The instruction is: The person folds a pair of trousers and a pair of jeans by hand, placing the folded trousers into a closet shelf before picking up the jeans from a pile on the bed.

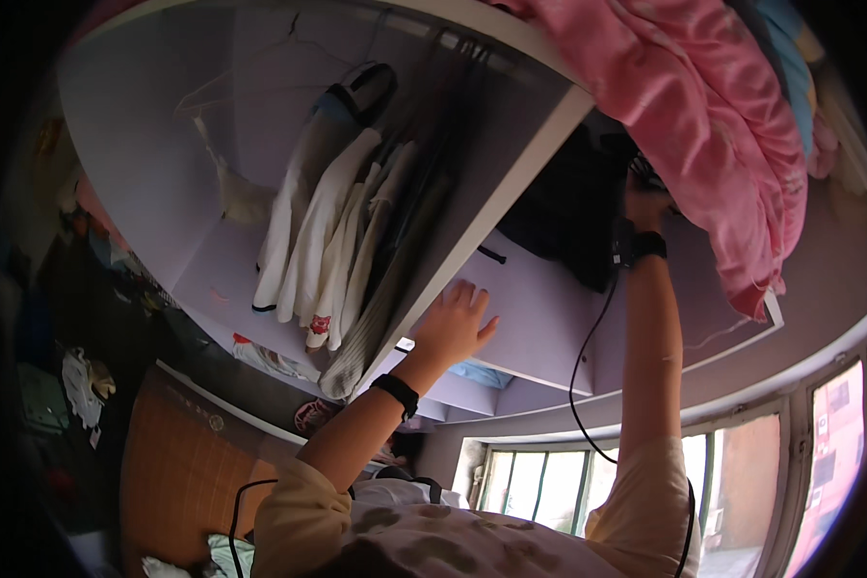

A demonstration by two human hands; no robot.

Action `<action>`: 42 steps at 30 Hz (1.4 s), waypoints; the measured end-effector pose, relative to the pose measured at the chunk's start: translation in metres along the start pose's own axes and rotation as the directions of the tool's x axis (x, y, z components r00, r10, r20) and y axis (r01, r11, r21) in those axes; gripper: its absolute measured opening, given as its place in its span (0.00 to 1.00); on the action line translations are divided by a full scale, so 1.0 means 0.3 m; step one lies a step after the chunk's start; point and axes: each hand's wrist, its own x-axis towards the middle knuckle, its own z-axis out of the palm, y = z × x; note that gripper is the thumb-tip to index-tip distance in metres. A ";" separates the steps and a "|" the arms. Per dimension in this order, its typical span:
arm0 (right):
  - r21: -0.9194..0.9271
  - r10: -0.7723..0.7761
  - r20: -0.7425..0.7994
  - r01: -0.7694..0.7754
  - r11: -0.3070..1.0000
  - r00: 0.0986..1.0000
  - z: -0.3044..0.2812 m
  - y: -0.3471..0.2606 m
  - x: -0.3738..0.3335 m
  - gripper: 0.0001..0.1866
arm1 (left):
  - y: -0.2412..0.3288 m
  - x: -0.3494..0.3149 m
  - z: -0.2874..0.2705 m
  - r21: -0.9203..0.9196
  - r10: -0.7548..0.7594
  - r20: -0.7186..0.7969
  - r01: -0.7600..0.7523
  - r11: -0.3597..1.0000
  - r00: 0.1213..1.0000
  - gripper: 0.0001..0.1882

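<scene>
My left hand (458, 328) is raised beside the upright divider (506, 197) of a wardrobe. Its fingers are spread, with nothing in them. Further right, my right hand (648, 202) reaches up into the shaded compartment, close under a hanging pink quilt (708, 135). Shadow hides its fingers, and I cannot make out whether they grip anything. Next to it hangs a large black garment (564, 207). Both wrists wear black bands, and a thin black cable runs down from the right one.
Left of the divider, white shirts (323, 226) and darker clothes hang in the wardrobe, beside a wire hanger (212, 96). A small black rod (491, 254) sticks out from the lilac panel. Barred windows (549, 482) are at the lower right, a brown board (193, 462) at the lower left.
</scene>
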 end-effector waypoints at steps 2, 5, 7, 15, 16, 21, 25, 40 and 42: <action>-0.005 0.012 -0.017 -0.012 1.000 1.000 0.033 0.059 0.010 0.22 | 0.005 -0.009 -0.004 0.023 -0.002 0.006 0.002 1.000 1.000 0.22; -0.015 0.019 -0.007 -0.019 1.000 1.000 0.063 0.067 0.058 0.23 | 0.014 -0.021 -0.029 0.014 0.013 0.017 -0.013 1.000 1.000 0.21; -0.029 -0.009 -0.023 0.009 1.000 1.000 0.079 0.076 0.102 0.24 | 0.012 -0.008 -0.023 0.030 0.003 -0.026 -0.003 1.000 1.000 0.20; -0.211 0.013 -0.567 -0.160 0.964 0.823 -0.172 0.212 -0.174 0.28 | 0.009 -0.014 -0.014 -0.049 -0.012 -0.054 0.009 0.999 0.998 0.19; -0.178 0.046 -0.655 -0.213 0.961 0.755 -0.178 0.200 -0.194 0.30 | 0.009 -0.010 -0.018 -0.056 -0.003 -0.051 0.000 0.998 0.999 0.19; -0.145 0.169 -0.828 -0.495 0.857 0.534 -0.026 0.127 -0.272 0.31 | -0.003 -0.008 -0.013 -0.049 -0.029 -0.058 0.026 0.998 0.998 0.19; -0.744 -0.306 -0.598 -0.371 0.556 0.741 -0.265 0.002 -0.191 0.38 | 0.040 0.015 -0.022 -0.092 -0.018 -0.057 0.013 0.996 0.998 0.19; -0.630 0.448 -0.052 0.319 -0.708 0.892 -0.079 0.142 0.094 0.34 | 0.016 -0.012 -0.011 -0.096 -0.080 -0.043 0.076 0.992 0.996 0.18; -0.571 0.523 -0.155 0.356 -0.740 0.838 -0.060 0.137 0.156 0.32 | 0.017 -0.008 -0.008 -0.115 -0.091 -0.053 0.085 0.990 0.994 0.18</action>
